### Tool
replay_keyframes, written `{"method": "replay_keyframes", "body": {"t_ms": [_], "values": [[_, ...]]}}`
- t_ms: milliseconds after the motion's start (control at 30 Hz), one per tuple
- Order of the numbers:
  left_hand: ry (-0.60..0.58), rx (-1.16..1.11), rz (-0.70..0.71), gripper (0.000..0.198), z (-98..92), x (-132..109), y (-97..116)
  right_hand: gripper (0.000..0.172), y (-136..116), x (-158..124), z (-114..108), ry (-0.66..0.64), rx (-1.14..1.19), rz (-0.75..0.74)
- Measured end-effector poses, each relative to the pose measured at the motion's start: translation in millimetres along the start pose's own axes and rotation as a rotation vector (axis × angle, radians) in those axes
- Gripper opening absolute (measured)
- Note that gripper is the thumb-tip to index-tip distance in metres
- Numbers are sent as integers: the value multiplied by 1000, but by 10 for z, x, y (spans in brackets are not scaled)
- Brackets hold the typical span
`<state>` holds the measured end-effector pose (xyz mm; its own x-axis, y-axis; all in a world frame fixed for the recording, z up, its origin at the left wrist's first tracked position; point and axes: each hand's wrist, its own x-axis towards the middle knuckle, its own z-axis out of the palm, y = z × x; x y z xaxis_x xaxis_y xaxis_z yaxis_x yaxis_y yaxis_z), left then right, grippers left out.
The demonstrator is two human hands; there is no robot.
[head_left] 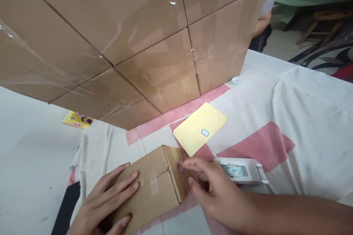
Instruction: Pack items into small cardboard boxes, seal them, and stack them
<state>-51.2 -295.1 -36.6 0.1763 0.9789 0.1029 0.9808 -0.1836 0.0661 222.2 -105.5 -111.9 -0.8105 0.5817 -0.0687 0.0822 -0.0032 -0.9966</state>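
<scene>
A small brown cardboard box point(149, 187) stands on the cloth-covered table in front of me, with a piece of clear tape on top. My left hand point(107, 198) lies over its left part, fingers spread on the cardboard. On the box's right end face is a small label point(179, 167) with a dark outline. The index fingertip of my right hand point(212, 183) touches that label; the thumb is held apart from the index finger, and the other fingers are curled. Just beyond the box lies a yellow sheet point(198, 126) with one blue-outlined sticker point(204, 132) on it.
A wall of taped cardboard cartons point(154, 51) rises behind. A white device with a window point(250, 167) lies beside my right wrist, a tape roll point(236, 81) near the cartons, a yellow packet point(77, 119) and a black object point(66, 209) at left. Another person's arm point(263, 23) shows behind the cartons.
</scene>
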Motion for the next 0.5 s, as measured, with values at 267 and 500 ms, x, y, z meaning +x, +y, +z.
{"method": "replay_keyframes", "body": {"t_ms": [267, 500], "values": [[5, 8, 22, 60, -11, -1, -14, 17, -63, 47, -58, -6, 42, -52], [45, 7, 57, 56, 21, 17, -58, 37, -139, 15, -76, -30, -269, -105]]}}
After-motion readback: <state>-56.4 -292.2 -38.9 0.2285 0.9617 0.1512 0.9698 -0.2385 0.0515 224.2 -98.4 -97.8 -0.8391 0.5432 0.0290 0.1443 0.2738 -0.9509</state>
